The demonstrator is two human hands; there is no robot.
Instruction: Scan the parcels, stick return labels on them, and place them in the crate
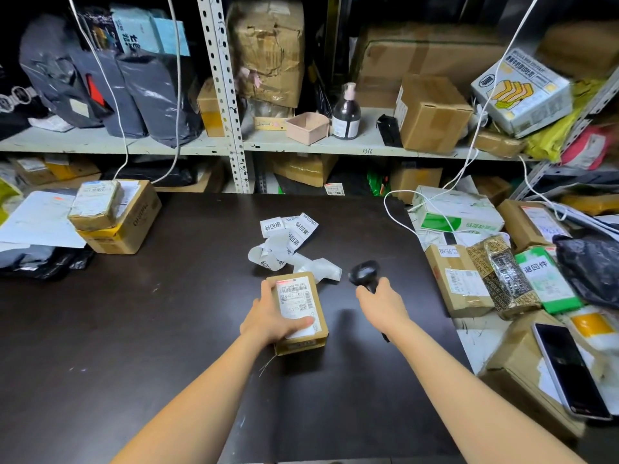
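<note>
Parcel (301, 309) and left hand (271, 316) are together in front of you, over the dark table (167, 313). The hand lies along the parcel's left side. Your fingers wrap its far left corner and your thumb is laid flat across the near end of the white shipping label on top, so you have it in a firm grip. Whether its base touches the table or hangs just above it cannot be told.

The parcel is a small brown carton with its label face up. Its long axis runs away from you, with the far end leaning slightly left. That far end carries the barcode and points at the crumpled strip of return labels (288, 239), which lies just beyond the parcel and almost touches its far right corner.

To the parcel's right, clear of it, your right hand (378, 299) is curled round the handle of the black scanner (363, 272). The scanner's head sticks out past your knuckles, level with the parcel's far end.

Farther right of the parcel is a heap of other boxes (465, 283), with a phone (569, 370) lying face up on one of them. Well to the parcel's left, two cartons (117, 216) are stacked at the table's far corner.
</note>
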